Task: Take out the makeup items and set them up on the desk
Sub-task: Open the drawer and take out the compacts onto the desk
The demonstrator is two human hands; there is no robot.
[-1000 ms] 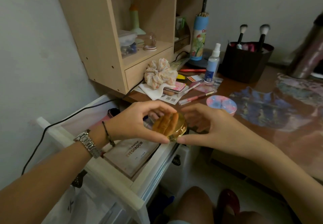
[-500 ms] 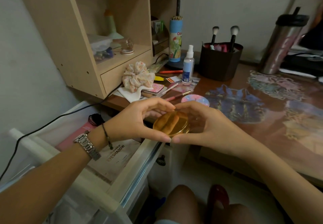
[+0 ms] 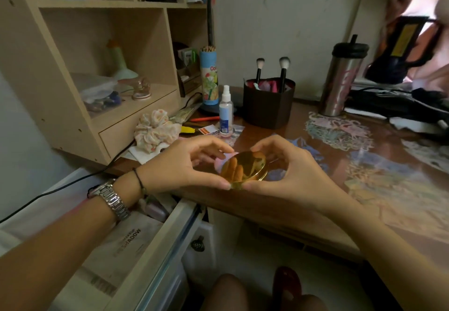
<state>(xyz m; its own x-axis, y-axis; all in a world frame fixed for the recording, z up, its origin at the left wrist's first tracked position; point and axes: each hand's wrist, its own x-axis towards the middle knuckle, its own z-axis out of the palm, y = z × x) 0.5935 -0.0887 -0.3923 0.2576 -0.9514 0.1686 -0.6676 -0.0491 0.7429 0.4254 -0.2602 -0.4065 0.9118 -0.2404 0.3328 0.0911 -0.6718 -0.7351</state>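
A round gold compact (image 3: 245, 168) with a mirror-like lid hangs just above the desk's front edge, its lid closed. My left hand (image 3: 184, 165) pinches its left rim between thumb and fingers. My right hand (image 3: 289, 167) holds the right rim the same way. Behind the compact a pink and blue round case (image 3: 224, 160) is mostly hidden. Below my left arm the white drawer (image 3: 170, 235) stands pulled out, with an eyeshadow palette (image 3: 126, 240) lying flat inside.
A dark brush holder (image 3: 267, 106) with two brushes, a spray bottle (image 3: 226, 114), a floral scrunchie (image 3: 155, 131) and a steel tumbler (image 3: 340, 80) stand on the brown desk (image 3: 364, 177). A wooden shelf unit (image 3: 97, 68) fills the left. A black cable (image 3: 60, 187) runs past the drawer.
Both hands have carried the gold compact from over the open drawer rightward and forward to the desk's front edge. The camera view has swung to the right.
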